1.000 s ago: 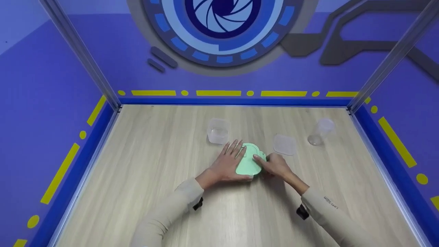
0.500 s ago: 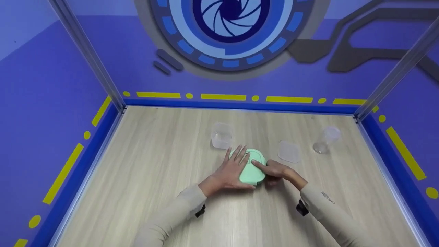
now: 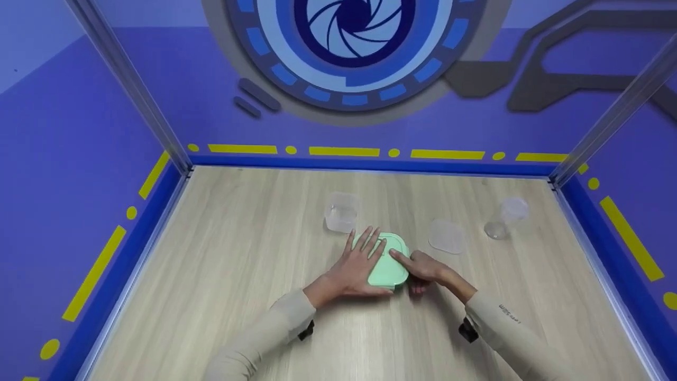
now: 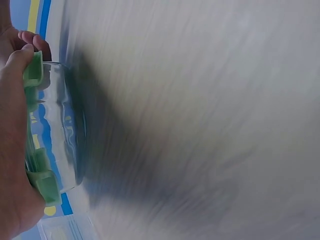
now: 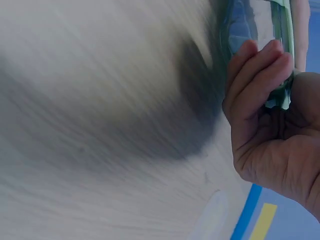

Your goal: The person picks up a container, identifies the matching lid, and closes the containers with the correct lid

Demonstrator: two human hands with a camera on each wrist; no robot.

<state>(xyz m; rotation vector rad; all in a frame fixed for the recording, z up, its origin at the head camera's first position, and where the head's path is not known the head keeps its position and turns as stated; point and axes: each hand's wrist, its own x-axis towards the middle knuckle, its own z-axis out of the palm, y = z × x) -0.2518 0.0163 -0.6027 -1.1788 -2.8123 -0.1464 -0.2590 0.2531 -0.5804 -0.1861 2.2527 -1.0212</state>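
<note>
A clear food container (image 4: 65,130) with a mint-green clip-on lid (image 3: 390,270) sits near the middle of the table. My left hand (image 3: 357,267) lies across the lid's left part with straight, spread fingers, its thumb along the near edge. Green side clips (image 4: 46,186) stick out past the lid in the left wrist view. On the right side, my right hand (image 3: 426,266) pinches the rim, thumb on top of the lid and the other fingers curled by the container's side. The right wrist view shows those curled fingers (image 5: 260,75) against the wall; the clip there is mostly hidden.
Behind the left hand stands a clear square tub (image 3: 341,212). A flat translucent lid (image 3: 446,236) lies to the right of the green one. Farther right is a clear cup or jar (image 3: 508,217). Blue-purple walls (image 3: 349,127) border the table (image 3: 238,222).
The head view has shifted slightly. The green-lidded container looks less tilted than a second ago, and both hands keep their places on it.
</note>
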